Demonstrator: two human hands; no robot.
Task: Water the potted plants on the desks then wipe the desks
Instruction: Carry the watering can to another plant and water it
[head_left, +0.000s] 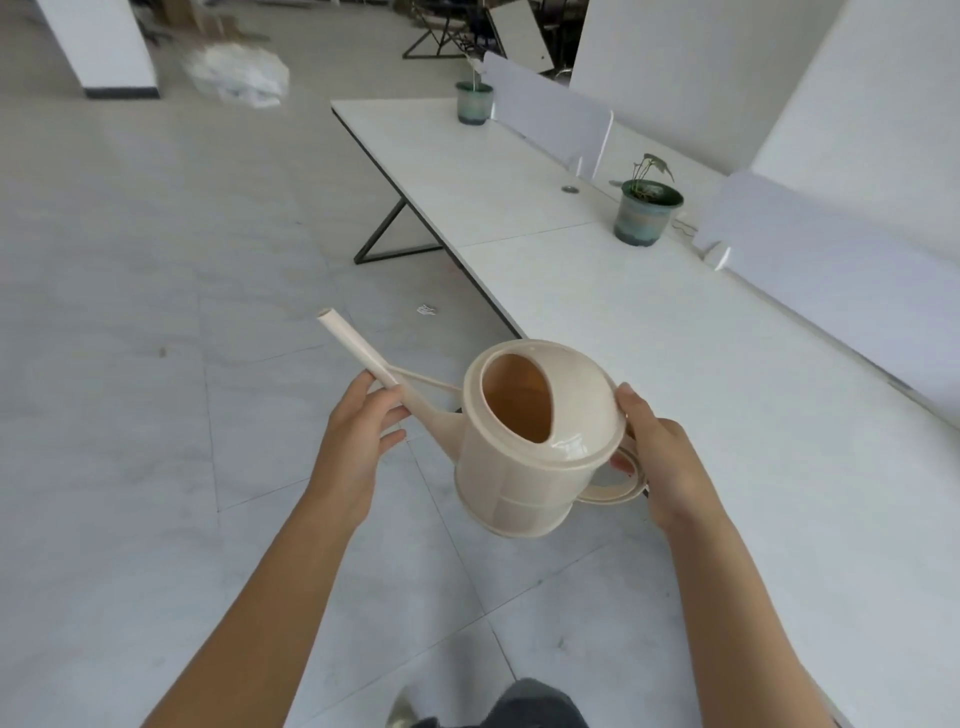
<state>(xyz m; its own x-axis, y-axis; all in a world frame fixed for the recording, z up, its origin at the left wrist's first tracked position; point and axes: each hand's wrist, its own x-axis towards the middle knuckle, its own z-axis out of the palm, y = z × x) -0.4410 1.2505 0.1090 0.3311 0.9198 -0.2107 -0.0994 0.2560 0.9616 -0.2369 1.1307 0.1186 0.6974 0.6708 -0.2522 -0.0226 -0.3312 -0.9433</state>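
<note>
Your right grip (660, 462) is closed on the handle (618, 483) of the watering can (524, 452): the fingers pass through the loop and the thumb rests on the rim of the domed top. This hand carries the weight. Your left grip (358, 441) is closed lightly round the lower part of the spout (358, 348), thumb above and fingers beneath, which steadies the can and sets where the spout tip points. The can is held in the air at lower centre of the frame, over the floor (156, 260) and just beside the near edge of the table (675, 338). It sits roughly level with the spout angled up toward the upper left, so nothing should run out while you carry it. The fill opening faces the camera, but the water level cannot be read. Two potted plants stand on the table. The nearer pot (647, 213) is right of centre in the upper half, close to a divider panel (831, 249); the farther pot (474, 102) is at upper centre. Both are well apart from the can. Watering appears not yet begun. Swing the spout right to the nearer pot, then tip from the handle.
</note>
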